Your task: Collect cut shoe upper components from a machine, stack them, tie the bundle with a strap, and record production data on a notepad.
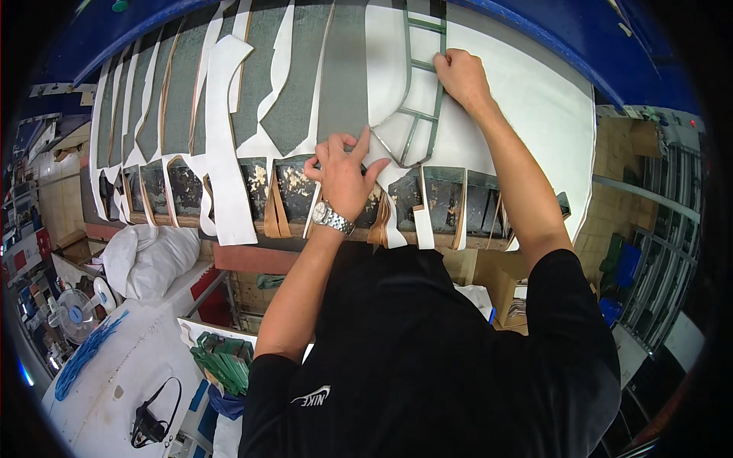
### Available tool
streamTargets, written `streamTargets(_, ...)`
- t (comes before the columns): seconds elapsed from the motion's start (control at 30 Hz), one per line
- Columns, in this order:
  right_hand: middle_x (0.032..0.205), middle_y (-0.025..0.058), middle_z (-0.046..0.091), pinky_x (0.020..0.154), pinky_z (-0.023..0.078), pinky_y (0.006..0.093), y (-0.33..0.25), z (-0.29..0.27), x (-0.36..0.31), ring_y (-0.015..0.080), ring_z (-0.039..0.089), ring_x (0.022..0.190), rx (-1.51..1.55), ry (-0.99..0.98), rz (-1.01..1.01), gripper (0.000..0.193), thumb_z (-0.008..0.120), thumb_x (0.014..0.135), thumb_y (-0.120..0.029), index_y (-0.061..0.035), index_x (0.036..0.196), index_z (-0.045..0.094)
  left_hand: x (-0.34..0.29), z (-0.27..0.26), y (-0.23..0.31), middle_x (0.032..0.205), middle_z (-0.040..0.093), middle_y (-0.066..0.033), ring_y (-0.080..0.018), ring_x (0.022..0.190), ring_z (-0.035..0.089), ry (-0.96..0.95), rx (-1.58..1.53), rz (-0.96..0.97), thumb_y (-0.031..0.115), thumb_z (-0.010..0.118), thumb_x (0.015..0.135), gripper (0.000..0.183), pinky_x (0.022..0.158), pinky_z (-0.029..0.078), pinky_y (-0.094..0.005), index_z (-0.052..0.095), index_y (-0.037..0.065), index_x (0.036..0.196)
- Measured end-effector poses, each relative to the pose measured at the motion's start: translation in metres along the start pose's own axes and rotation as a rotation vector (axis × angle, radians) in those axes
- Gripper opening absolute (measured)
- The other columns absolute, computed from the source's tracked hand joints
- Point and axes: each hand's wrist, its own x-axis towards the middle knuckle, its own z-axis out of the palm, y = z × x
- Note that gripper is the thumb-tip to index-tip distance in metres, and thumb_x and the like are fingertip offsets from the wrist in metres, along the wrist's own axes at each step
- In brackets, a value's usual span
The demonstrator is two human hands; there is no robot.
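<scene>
A green metal cutting die (416,116), a long open frame with crossbars, lies on a white sheet (519,114) on the worktable. My right hand (462,76) is closed on its right side rail, toward the far end. By the die's near left corner, my left hand (343,174), with a metal watch at the wrist, rests palm down with its fingers spread. Its index fingertip is close to the die's bare edge; whether it touches I cannot tell. To the left, a cut white strip (229,137) lies across the sheet's leftover layers, whose gaps bare the dark green board (294,107).
A blue machine beam (527,38) spans the far side above the table. At lower left, a pale side table (107,389) bears a white sack (149,259), blue cords (88,359) and a black strapped pouch (150,424). More green dies (221,360) are stacked beside it.
</scene>
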Motion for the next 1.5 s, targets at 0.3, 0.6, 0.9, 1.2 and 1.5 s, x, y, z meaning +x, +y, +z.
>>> streamTargets(0.3,0.094,0.0302,0.074,0.09,0.057,0.0516,0.002,-0.037,0.013,0.0462,0.073,0.093,-0.052,-0.283,-0.032,0.032,0.056,0.101,-0.021,0.0079,0.108,0.066,-0.009,-0.013,-0.01,0.119,0.06,-0.0037,-0.0264,0.115,0.051,0.012,-0.092,0.003,0.034,0.086,0.086,0.059,0.099,0.029,-0.0496,0.069,0.018,0.14)
streamTargets(0.6,0.102,0.0168,0.074,0.089,0.054,0.0534,0.009,-0.111,-0.005,0.0412,0.07,0.099,-0.63,-0.539,-0.542,0.016,0.055,0.108,-0.021,-0.0078,0.111,0.064,-0.05,-0.063,-0.047,0.122,0.064,-0.0038,-0.0246,0.117,0.056,0.111,-0.199,-0.119,0.027,0.085,0.088,0.055,0.102,0.031,-0.0435,0.069,0.016,0.139)
streamTargets(0.9,0.099,0.0073,0.066,0.091,0.056,0.0416,-0.052,-0.064,0.045,0.0318,0.064,0.108,-0.7,-0.426,-1.29,0.01,0.062,0.088,-0.009,-0.0076,0.093,0.07,-0.023,-0.054,-0.016,0.143,0.055,-0.006,-0.0288,0.139,0.044,-0.148,-0.132,0.069,0.044,0.097,0.067,0.084,0.111,0.025,-0.0648,0.067,0.019,0.141)
streamTargets(1.2,0.099,0.0087,0.067,0.097,0.056,0.0402,-0.092,-0.044,0.086,0.0286,0.068,0.103,-0.739,-0.367,-1.334,0.022,0.067,0.092,-0.017,-0.0065,0.109,0.077,-0.007,-0.02,0.004,0.124,0.065,0.0004,-0.0256,0.124,0.053,-0.039,-0.145,0.127,0.027,0.086,0.083,0.046,0.106,0.027,-0.0648,0.075,0.016,0.126)
streamTargets(1.5,0.094,0.0117,0.07,0.085,0.058,0.0438,-0.1,-0.054,0.1,0.0318,0.07,0.098,-0.551,-0.499,-1.331,0.017,0.061,0.089,-0.016,-0.0042,0.086,0.073,0.007,-0.028,0.007,0.113,0.068,-0.0002,-0.0247,0.115,0.057,0.004,-0.267,0.128,0.031,0.086,0.084,0.045,0.106,0.029,-0.0553,0.078,0.016,0.125)
